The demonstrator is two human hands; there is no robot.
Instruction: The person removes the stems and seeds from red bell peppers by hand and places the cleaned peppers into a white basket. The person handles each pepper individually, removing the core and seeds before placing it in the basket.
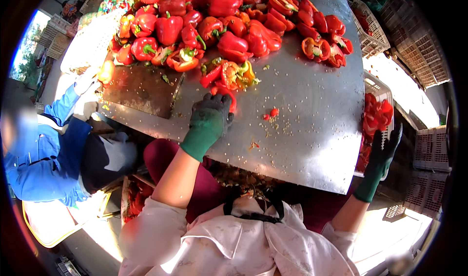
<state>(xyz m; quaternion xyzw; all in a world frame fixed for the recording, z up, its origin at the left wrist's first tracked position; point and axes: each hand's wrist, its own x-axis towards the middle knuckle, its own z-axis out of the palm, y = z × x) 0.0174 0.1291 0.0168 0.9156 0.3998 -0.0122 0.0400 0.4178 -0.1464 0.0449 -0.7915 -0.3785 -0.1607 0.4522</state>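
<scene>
My left hand [208, 120], in a green glove with a dark coating, reaches onto the metal table. Its fingers close on a red bell pepper piece [232, 101], which they partly cover. Right beyond it lie cut pepper pieces [231, 75] with pale seedy cores showing. Off the table's right edge, my right hand [385, 152], gloved alike, is held with fingers stretched out and nothing visible in it. Beside that hand stands a white plastic crate [380, 87] with red pepper pieces [376, 113] inside.
A large heap of red bell peppers [170, 30] covers the table's far side. Scattered seeds and small red scraps [270, 114] dot the metal table [312, 149]. At left, a co-worker in blue [44, 164] reaches a gloved hand toward a brown board [141, 92]. Stacked crates [431, 149] stand right.
</scene>
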